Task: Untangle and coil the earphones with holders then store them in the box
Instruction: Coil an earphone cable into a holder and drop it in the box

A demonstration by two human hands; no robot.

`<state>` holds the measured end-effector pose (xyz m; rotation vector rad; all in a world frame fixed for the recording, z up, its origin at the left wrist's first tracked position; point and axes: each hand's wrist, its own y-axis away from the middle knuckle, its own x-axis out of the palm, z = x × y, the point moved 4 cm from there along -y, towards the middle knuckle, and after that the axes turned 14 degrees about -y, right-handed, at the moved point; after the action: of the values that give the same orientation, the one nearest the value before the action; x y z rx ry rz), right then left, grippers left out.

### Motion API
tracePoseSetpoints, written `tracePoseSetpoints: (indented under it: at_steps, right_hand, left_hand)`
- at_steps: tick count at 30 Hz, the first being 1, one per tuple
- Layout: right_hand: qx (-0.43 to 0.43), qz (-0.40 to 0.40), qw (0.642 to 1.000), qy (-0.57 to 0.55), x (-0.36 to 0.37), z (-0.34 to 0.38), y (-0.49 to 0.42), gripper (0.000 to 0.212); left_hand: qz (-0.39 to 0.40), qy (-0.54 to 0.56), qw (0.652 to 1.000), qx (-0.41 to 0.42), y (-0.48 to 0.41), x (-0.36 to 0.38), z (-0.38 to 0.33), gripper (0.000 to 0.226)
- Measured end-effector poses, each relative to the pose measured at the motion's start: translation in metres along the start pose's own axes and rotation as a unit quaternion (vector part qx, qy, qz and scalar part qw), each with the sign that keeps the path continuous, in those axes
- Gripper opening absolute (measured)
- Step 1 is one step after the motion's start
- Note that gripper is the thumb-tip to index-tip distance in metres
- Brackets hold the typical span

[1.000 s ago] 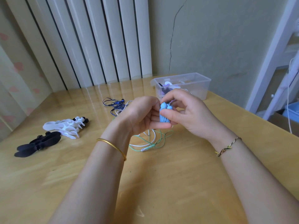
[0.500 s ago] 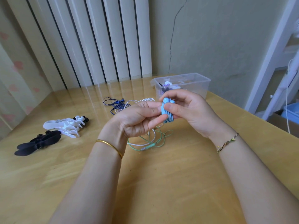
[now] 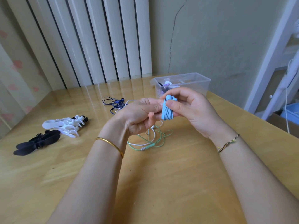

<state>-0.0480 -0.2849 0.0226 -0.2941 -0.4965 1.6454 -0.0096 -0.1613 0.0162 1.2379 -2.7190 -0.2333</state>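
The right hand [image 3: 191, 110] pinches a light blue bundle of coiled earphone cable [image 3: 167, 112]. Its thumb lies across the front of the coil and its curled fingers wrap behind, and two rounded blue earbud ends stick out at the top. The left hand [image 3: 139, 118] meets the bundle from the other side with its fingers curled, and its index fingertip and thumb close on the coil's left edge. Both hands hold the bundle in the air above the table, just in front of the box. A thin gold bangle [image 3: 111, 145] circles the left wrist and a braided thread bracelet [image 3: 228, 143] circles the right.

Directly below the hands, a loose tangle of pale green and white earphone cables [image 3: 152, 140] lies on the glossy wooden table [image 3: 161, 183]. Beyond the left hand, a dark blue tangled earphone cable [image 3: 115, 104] rests on the tabletop.

Behind the right hand stands a clear plastic rectangular box [image 3: 196, 83] with no lid on, and a few items are visible inside at its left end. Well apart on the left side of the table lies a cluster of white winged plastic cable holders [image 3: 64, 125], and just beside it, nearer the table edge, a cluster of black winged cable holders [image 3: 35, 142].
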Motion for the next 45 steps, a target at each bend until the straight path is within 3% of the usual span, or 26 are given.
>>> tracePoseSetpoints:
  at_steps: [8, 13, 19, 23, 28, 32, 34, 39, 45]
  right_hand:
    - [0.009, 0.012, 1.000, -0.001, 0.005, 0.000, 0.000, 0.018]
    - [-0.016, -0.007, 1.000, 0.009, 0.003, 0.003, -0.002, 0.017]
    - [-0.059, -0.072, 0.994, 0.062, 0.001, 0.000, -0.003, 0.016]
    - [-0.089, -0.107, 0.983, 0.123, 0.002, -0.001, -0.003, 0.018]
    - [-0.061, -0.146, 0.984, 0.078, -0.004, -0.003, -0.003, 0.023]
    - [-0.044, -0.178, 0.981, 0.057, -0.004, -0.002, -0.004, 0.016]
    - [-0.028, -0.188, 0.981, 0.051, -0.002, -0.004, -0.004, 0.013]
    - [0.049, -0.150, 0.988, 0.002, 0.018, -0.011, -0.009, 0.006]
    - [0.084, -0.057, 0.995, -0.007, 0.063, -0.019, -0.017, 0.010]
  left_hand:
    - [0.007, 0.066, 0.998, -0.001, -0.003, -0.005, 0.008, 0.035]
    - [-0.025, 0.050, 0.998, 0.007, -0.005, -0.002, 0.003, 0.017]
    - [-0.052, 0.085, 0.995, 0.014, -0.010, 0.001, 0.005, 0.016]
    - [-0.084, 0.039, 0.994, 0.053, -0.009, 0.003, 0.002, 0.021]
    - [-0.137, -0.039, 0.987, 0.071, -0.005, 0.002, -0.008, 0.014]
    - [-0.082, -0.075, 0.989, 0.095, 0.003, 0.006, -0.016, 0.012]
    - [-0.076, -0.128, 0.984, 0.097, 0.008, 0.006, -0.015, 0.023]
    - [-0.151, -0.197, 0.964, 0.090, 0.024, -0.016, -0.013, 0.019]
    - [-0.177, -0.194, 0.962, 0.076, 0.057, -0.048, -0.005, 0.021]
